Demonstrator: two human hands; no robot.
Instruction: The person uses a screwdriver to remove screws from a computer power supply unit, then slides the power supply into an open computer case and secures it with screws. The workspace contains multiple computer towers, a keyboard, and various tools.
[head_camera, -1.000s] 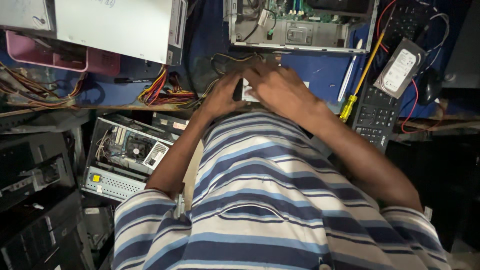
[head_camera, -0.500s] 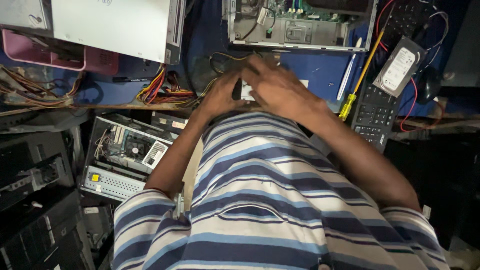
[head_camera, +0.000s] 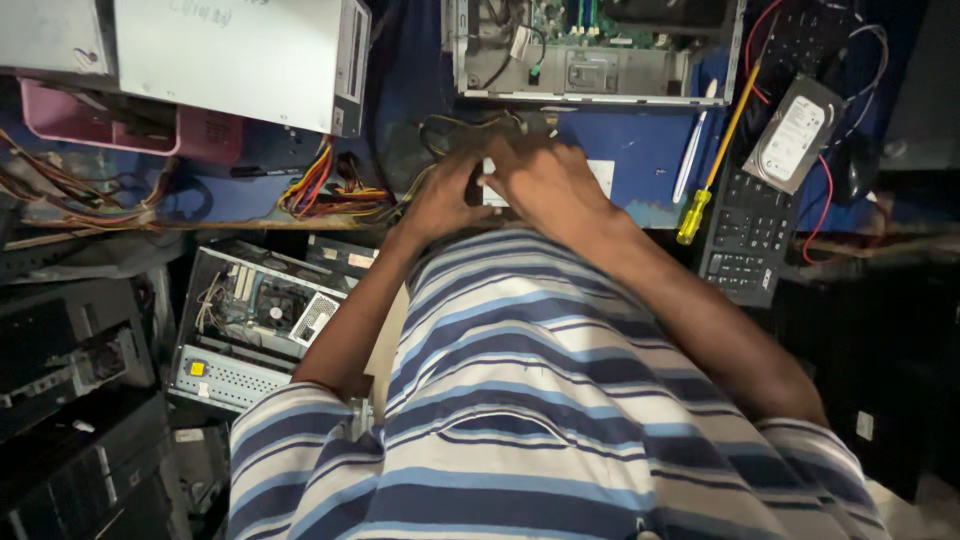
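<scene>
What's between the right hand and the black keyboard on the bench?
In the head view, a yellow-handled screwdriver and a white pen lie on the blue bench top between the right hand and the black keyboard.

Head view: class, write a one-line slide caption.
Both hands, left hand and right hand, work a small white part on a blue bench.

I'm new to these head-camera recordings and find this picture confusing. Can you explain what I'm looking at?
The camera sits on a person's head and looks down, so the striped shirt fills the bottom. Both bare hands meet over a blue table: the left hand and right hand hold a small white part, mostly hidden. Nearby lie a yellow-handled screwdriver, a hard drive, a black keyboard and an open computer case.
</scene>
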